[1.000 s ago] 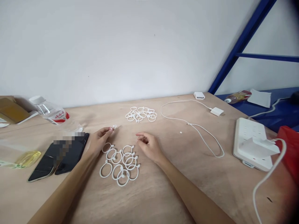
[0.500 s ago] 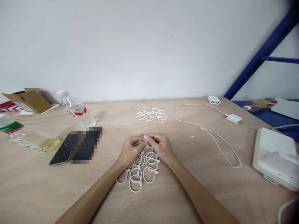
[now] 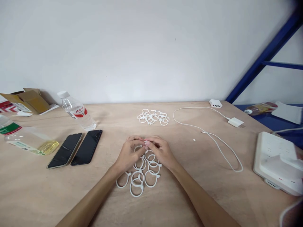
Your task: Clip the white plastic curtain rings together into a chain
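White rings (image 3: pixel 139 171): I see a cluster lying flat on the plywood surface (image 3: pixel 165 201), just under my fingertips.
Left hand (image 3: pixel 127 154): grip pinched on a small white piece, partly hidden, above the cluster.
Right hand (image 3: pixel 161 151): grip narrow, fingertips meeting the left's on that piece.
Second ring pile (image 3: pixel 153 116): farther back, well apart.
Phones (image 3: pixel 75 148): two, side by side, left.
Cable (image 3: pixel 213 135): right.

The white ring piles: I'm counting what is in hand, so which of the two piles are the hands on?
The near pile of rings, under the left hand and right hand. The far pile lies untouched toward the wall.
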`<state>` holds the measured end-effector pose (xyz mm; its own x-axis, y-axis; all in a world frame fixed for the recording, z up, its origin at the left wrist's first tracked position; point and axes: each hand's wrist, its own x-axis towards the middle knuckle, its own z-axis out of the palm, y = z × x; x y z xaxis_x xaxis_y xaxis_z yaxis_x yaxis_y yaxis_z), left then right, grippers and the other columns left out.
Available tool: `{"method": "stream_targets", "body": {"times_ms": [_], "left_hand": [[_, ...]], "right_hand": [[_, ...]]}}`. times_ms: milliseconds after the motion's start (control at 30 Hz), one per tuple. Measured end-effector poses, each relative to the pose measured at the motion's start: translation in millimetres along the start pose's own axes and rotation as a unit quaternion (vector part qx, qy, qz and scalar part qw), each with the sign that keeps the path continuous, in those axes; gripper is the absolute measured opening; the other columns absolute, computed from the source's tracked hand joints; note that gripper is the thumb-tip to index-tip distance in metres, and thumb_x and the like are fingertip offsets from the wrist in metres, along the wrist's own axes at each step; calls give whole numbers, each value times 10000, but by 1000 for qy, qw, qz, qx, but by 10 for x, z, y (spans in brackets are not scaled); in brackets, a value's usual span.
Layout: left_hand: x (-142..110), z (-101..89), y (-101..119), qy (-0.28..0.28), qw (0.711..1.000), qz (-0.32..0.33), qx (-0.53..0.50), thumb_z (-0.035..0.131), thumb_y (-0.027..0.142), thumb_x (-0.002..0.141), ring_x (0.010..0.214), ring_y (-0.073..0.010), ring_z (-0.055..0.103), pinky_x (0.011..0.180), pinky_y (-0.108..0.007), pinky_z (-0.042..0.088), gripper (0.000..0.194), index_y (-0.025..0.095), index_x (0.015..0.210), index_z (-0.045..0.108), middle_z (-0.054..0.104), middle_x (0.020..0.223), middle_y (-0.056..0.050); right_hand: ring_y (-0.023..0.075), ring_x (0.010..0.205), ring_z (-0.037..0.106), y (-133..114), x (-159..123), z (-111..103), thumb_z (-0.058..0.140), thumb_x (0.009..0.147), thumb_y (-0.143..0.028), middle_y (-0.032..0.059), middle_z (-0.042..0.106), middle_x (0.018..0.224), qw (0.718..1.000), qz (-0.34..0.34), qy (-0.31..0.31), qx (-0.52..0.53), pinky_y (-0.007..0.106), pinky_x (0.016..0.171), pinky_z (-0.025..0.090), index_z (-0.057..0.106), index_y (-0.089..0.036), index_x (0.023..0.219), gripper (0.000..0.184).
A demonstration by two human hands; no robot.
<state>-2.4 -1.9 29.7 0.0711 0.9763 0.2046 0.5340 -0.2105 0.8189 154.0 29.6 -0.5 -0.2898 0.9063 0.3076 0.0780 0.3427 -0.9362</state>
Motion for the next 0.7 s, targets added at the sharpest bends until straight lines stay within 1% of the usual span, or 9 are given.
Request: {"method": "stream_targets", "body": {"times_ms": [67, 133, 200, 233, 367, 433, 533, 633, 700], "left_hand": [[-16, -37, -8, 8, 1000, 1, 10, 633, 362, 754, 1011, -209, 564, 946, -375, 412, 192, 222, 866, 703, 643, 996, -52], [-29, -56, -15, 18, 999, 6, 34, 658, 406, 727, 1058, -223, 542, 965, -395, 397, 326, 229, 1001, 668, 638, 1070, -54], [-33, -41, -11, 9, 997, 10, 70, 676, 448, 701, 1088, -243, 520, 979, -424, 372, 466, 230, 1109, 621, 630, 1122, -61], [-31, -20, -4, -4, 996, 11, 88, 674, 463, 700, 1088, -250, 516, 980, -438, 360, 495, 233, 1133, 609, 635, 1121, -61], [-22, 77, 42, -58, 990, 28, 122, 589, 449, 789, 1020, -240, 534, 954, -434, 337, 394, 256, 1131, 612, 670, 1051, -38], [-31, 100, 50, -65, 989, 48, 121, 538, 416, 834, 996, -228, 535, 931, -408, 345, 342, 240, 1117, 612, 671, 1026, -41], [-58, 103, 29, -70, 988, 67, 122, 488, 405, 867, 978, -226, 525, 904, -386, 349, 295, 208, 1036, 627, 663, 956, -51], [-79, 112, -2, -75, 987, 64, 125, 469, 418, 874, 938, -221, 524, 883, -384, 353, 295, 196, 984, 629, 653, 887, -50], [-82, 125, -6, -80, 986, 61, 130, 463, 417, 876, 911, -216, 527, 867, -383, 360, 295, 199, 976, 636, 653, 866, -47]], "right_hand": [[170, 778, 617, 14, 5, -10, 577, 827, -335, 52, 692, 856, 999, 20, 26, 8, 267, 657, 456, 719, -193, 866, 204], [173, 765, 618, 12, 9, -23, 577, 823, -346, 49, 693, 828, 998, 40, 44, 21, 267, 657, 457, 717, -184, 840, 215], [178, 770, 622, -3, 12, -37, 580, 818, -351, 49, 696, 823, 996, 57, 48, 43, 271, 675, 465, 717, -180, 830, 219], [181, 779, 624, -12, 15, -43, 581, 815, -353, 50, 697, 827, 995, 64, 45, 57, 275, 690, 470, 716, -179, 831, 221], [184, 802, 627, -26, 27, -54, 590, 802, -349, 58, 698, 857, 991, 78, 39, 101, 292, 738, 481, 712, -174, 844, 217], [180, 799, 626, -18, 34, -57, 602, 789, -343, 56, 698, 857, 990, 82, 43, 108, 291, 741, 479, 711, -175, 837, 206], [175, 788, 624, -2, 38, -63, 609, 779, -338, 46, 697, 825, 989, 88, 32, 110, 285, 736, 476, 712, -178, 794, 191], [164, 718, 614, 13, 33, -68, 599, 783, -340, 33, 685, 744, 988, 105, 13, 116, 278, 691, 473, 708, -173, 750, 202], [153, 664, 598, 26, 29, -69, 603, 778, -339, 21, 670, 689, 986, 115, 21, 120, 270, 653, 465, 696, -168, 724, 202]]}}
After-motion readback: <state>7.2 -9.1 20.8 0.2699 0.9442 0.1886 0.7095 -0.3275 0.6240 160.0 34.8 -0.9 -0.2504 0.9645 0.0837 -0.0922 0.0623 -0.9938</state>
